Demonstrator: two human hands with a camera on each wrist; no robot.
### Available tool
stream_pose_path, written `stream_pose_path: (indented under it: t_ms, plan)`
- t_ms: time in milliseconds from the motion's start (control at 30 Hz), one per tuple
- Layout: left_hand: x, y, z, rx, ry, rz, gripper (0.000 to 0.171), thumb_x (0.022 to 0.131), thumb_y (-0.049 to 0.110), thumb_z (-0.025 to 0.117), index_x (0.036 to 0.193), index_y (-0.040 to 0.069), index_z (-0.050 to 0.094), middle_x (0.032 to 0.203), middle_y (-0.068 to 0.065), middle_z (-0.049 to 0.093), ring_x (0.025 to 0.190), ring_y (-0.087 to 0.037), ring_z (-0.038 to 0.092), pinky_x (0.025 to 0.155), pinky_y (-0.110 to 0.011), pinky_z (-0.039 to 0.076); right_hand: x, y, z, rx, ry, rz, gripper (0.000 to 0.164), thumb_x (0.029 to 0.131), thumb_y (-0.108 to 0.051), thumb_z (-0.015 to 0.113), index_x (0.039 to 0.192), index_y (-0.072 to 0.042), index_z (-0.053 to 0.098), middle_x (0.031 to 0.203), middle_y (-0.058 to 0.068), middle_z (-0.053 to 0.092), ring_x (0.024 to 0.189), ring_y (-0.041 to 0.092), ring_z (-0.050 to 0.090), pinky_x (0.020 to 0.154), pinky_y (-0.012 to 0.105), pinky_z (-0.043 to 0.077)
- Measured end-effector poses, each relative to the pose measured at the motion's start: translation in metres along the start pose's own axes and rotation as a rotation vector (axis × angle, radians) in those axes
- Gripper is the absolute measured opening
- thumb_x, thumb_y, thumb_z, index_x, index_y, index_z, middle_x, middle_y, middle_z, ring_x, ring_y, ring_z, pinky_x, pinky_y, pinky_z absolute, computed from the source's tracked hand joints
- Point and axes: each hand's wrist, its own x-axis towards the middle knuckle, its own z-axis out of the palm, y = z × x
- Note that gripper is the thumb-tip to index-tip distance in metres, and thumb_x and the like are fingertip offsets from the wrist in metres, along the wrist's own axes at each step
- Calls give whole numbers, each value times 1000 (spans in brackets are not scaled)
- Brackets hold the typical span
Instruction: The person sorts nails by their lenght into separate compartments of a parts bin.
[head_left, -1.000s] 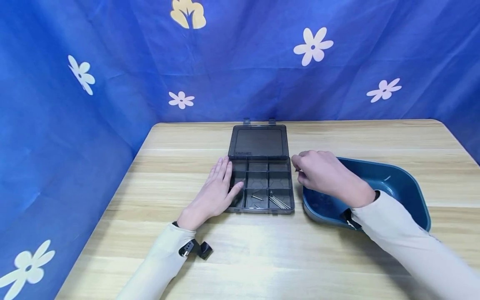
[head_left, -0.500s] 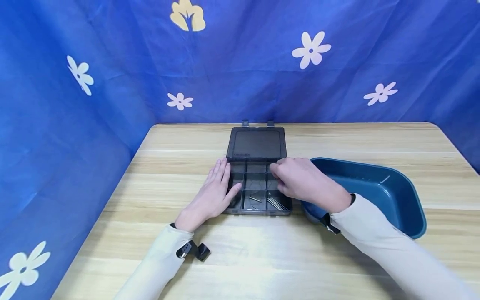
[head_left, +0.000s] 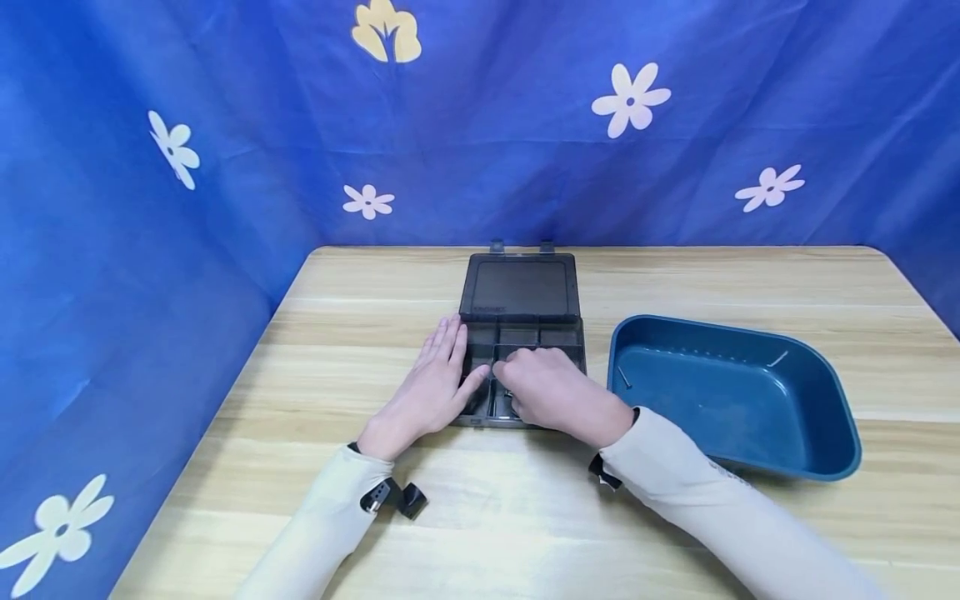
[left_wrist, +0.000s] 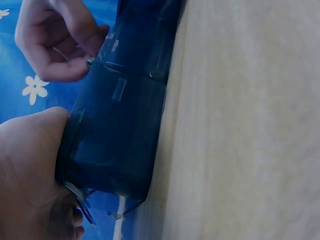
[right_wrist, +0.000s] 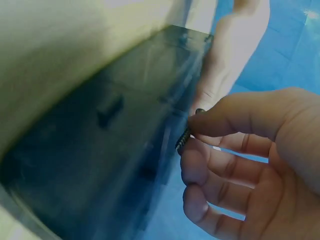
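A dark, see-through organizer box (head_left: 477,332) lies with its lid (head_left: 519,285) folded back, its inside divided into small compartments. My left hand (head_left: 426,385) rests along the left edge of the box, fingers straight and thumb reaching over the rim. Over the front compartments, my right hand (head_left: 553,392) pinches a small threaded screw (right_wrist: 183,141) between thumb and index finger. In the left wrist view the tip of that screw (left_wrist: 90,62) shows close to the box's top edge. The right hand hides most of the front-row compartments in the head view.
A blue plastic bin (head_left: 846,433) stands right of the box. Inside it, a thin nail or screw (head_left: 625,377) leans near the left wall. The wooden table (head_left: 465,525) ends at a blue flowered curtain (head_left: 487,125) behind and to the left.
My right hand has moved left from the bin's near-left rim, across the box, to above its front compartments, carrying the screw. The left hand has stayed on the box's left edge.
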Motion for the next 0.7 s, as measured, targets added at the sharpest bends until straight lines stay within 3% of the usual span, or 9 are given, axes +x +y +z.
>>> stream_pose_path:
  t_ms: [367, 567, 700]
  plan:
    - [-1, 0, 0, 1, -14, 0, 74, 104, 48, 27, 150, -10, 13, 159, -25, 3, 147, -35, 0, 119, -45, 6, 0, -1, 16, 55, 119, -29, 17, 85, -5, 66, 101, -7, 72, 80, 2, 67, 63, 14, 60, 51, 30, 52]
    - [0, -1, 2, 0, -12, -3, 76, 104, 50, 26, 150, -9, 13, 158, -25, 4, 147, -35, -1, 119, -45, 7, -12, 1, 3, 118, 234, -81, 6, 85, -4, 66, 84, -10, 68, 72, -3, 61, 60, 11, 58, 53, 28, 48]
    - [1, -1, 2, -7, -5, -7, 77, 103, 51, 26, 150, -9, 13, 158, -25, 5, 147, -35, 1, 119, -46, 7, -26, 7, -16, 128, 272, -62, 6, 83, -5, 67, 86, -10, 67, 75, -2, 62, 60, 10, 57, 53, 27, 48]
